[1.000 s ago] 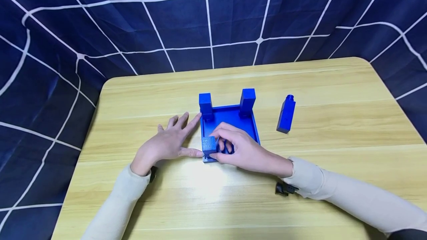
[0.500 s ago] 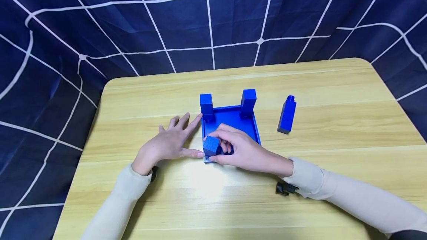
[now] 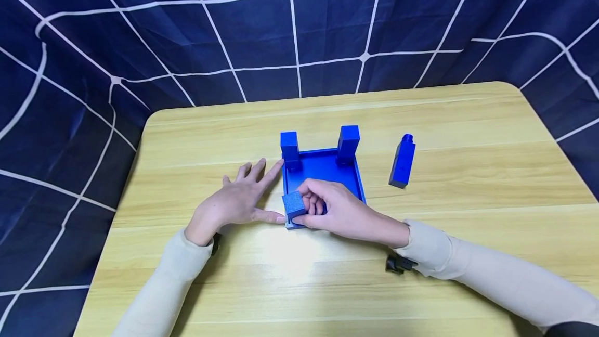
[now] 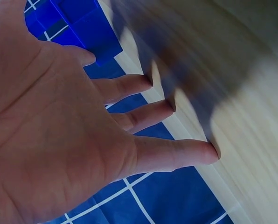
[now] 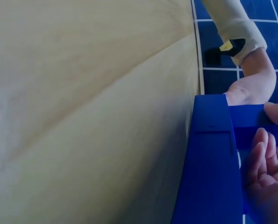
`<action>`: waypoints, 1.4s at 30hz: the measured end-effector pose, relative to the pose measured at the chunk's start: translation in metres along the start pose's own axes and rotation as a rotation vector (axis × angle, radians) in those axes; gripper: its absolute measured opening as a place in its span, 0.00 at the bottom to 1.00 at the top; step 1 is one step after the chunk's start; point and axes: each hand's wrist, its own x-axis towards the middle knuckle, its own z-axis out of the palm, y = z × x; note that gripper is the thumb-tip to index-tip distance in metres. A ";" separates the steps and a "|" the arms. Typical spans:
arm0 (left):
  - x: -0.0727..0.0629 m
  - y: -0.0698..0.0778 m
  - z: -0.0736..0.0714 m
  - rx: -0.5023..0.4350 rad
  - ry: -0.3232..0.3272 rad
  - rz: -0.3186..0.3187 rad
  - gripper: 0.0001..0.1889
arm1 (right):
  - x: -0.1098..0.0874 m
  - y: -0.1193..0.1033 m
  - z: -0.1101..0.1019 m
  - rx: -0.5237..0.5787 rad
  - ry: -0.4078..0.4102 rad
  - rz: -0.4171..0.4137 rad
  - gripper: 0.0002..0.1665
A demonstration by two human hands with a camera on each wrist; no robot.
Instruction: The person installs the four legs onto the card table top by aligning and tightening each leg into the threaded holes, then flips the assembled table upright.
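A shallow blue square tray-like base (image 3: 325, 173) lies on the table, with one blue square post (image 3: 289, 144) standing at its far left corner and another blue post (image 3: 348, 139) at its far right. My right hand (image 3: 343, 209) pinches a third blue post (image 3: 294, 204) at the near left corner; it stands upright, and its lower end is hidden. In the right wrist view, the thumb lies along this post (image 5: 248, 121) and the fingers are curled beside it. My left hand (image 3: 238, 199) is spread flat-fingered along the base's left side, index fingertip and thumb tip at its edge.
A loose blue post (image 3: 402, 163) with a round threaded end lies on the wooden table (image 3: 468, 170), right of the base. A dark blue curtain (image 3: 327, 30) with white lines surrounds the table's back and sides.
The post in my right hand has turned about its upright axis, one way and then back. The right fingers have curled in further. My left hand stays in place.
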 end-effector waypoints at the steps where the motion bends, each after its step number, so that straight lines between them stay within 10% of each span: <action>1: 0.000 0.000 0.000 0.002 0.001 0.000 0.66 | 0.000 0.000 0.000 -0.003 0.007 -0.002 0.18; 24: 0.002 0.004 -0.001 0.001 0.005 -0.007 0.68 | -0.001 0.002 0.000 -0.004 0.057 -0.041 0.30; 42: 0.003 0.003 0.001 0.021 0.019 -0.008 0.67 | -0.002 0.004 0.003 -0.021 0.099 -0.062 0.17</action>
